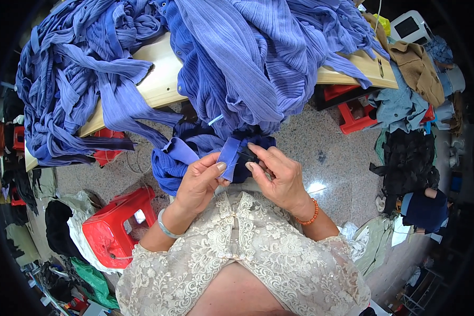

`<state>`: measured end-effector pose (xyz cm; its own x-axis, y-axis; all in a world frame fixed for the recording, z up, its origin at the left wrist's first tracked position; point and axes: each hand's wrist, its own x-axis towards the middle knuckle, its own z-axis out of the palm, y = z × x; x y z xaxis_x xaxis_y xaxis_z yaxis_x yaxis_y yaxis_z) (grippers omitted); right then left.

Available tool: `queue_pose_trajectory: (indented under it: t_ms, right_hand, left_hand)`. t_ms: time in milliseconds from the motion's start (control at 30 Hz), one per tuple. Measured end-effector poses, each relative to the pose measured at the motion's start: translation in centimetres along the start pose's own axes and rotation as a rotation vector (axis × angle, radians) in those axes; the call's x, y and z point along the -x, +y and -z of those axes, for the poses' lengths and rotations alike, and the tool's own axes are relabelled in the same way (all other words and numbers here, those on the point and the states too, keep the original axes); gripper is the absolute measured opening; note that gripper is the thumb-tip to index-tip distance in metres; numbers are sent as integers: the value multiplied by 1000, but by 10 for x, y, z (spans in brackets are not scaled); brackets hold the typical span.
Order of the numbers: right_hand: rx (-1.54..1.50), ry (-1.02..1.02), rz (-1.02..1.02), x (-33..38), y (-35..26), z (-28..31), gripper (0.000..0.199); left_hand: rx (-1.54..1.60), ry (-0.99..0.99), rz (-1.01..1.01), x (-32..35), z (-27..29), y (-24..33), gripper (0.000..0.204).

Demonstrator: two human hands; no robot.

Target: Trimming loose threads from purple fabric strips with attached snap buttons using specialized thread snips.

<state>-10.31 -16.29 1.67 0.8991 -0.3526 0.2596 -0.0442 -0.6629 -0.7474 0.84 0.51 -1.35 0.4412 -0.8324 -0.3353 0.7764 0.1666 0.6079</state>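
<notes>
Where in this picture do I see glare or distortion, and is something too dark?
Head view: bright glare on the floor, just right of the right hand; head view: the wooden table has its near edge curved by the fisheye; head view: corners fade to black.

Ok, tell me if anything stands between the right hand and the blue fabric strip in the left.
Only a small dark item shows between the right hand and the blue fabric strip; whether it is held, I can't tell. Nothing else visible is in the way.
</notes>
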Motion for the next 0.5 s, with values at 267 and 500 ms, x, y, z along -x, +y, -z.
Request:
queue_pose_trajectory:
  t_ms: [267,500]
  right_hand:
    - [24,-45,94,3,-3,-3,37]
    - [8,-72,120,4,-3,-3,37]
  left_hand:
    - [15,-5,-6,-1,0,-1,28]
    - [38,-19,-24,1,1,-1,29]
